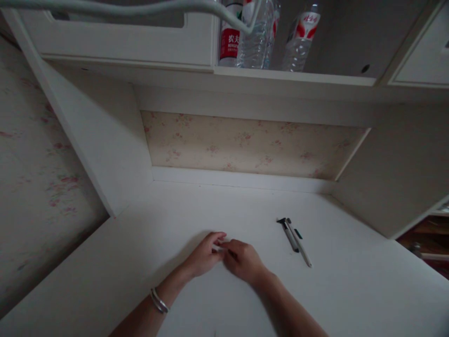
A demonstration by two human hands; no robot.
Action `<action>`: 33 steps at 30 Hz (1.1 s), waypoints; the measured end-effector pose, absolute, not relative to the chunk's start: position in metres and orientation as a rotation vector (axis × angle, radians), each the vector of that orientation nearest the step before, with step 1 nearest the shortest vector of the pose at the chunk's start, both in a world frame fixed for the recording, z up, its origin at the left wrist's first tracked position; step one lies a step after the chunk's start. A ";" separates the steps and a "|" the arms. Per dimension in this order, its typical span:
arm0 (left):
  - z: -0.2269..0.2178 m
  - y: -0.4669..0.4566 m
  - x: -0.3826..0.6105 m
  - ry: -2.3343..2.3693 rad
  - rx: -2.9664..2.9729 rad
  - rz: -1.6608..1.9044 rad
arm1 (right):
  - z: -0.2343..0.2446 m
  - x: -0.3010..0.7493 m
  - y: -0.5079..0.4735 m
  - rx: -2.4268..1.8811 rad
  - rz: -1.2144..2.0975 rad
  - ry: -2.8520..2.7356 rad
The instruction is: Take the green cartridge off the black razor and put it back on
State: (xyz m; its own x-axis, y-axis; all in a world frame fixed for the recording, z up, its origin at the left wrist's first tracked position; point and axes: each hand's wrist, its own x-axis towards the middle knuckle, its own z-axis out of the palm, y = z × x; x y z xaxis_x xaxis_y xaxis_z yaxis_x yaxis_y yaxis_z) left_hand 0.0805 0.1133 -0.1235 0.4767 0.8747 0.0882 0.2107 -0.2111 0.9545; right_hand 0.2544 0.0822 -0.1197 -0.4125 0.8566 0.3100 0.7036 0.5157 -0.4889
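Observation:
My left hand (205,255) and my right hand (242,260) meet at the middle of the white desk (351,290). Their fingers are pinched together on a small pale object (220,248) between them, too small to name. A silver bracelet (159,300) circles my left wrist. To the right of my hands lie two pens (293,239) side by side on the desk, with a small dark cap (298,233) beside them.
A shelf (294,77) above the desk holds several plastic water bottles (257,35). Floral wallpaper (245,145) backs the alcove. White side panels (101,140) flank the desk left and right. A grey cable (140,7) runs across the top.

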 end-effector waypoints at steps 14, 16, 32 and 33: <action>-0.118 0.108 0.082 0.915 2.001 0.669 | -0.114 0.248 0.074 -1.258 0.566 -2.325; -0.118 0.108 0.082 0.906 2.011 0.670 | -0.114 0.247 0.073 -1.274 0.563 -2.338; -0.117 0.108 0.083 0.911 2.027 0.662 | -0.109 0.248 0.072 -1.244 0.557 -2.317; -0.117 0.108 0.083 0.914 2.026 0.664 | -0.109 0.248 0.072 -1.245 0.560 -2.315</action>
State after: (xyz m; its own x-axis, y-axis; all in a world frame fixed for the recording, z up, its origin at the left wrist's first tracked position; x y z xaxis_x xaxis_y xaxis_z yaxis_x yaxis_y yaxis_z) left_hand 0.0828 0.1081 -0.1173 0.6016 0.7879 0.1315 0.3686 -0.4198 0.8294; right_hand 0.2479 0.0722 -0.1089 -0.4911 0.8491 0.1944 0.6662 0.5099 -0.5442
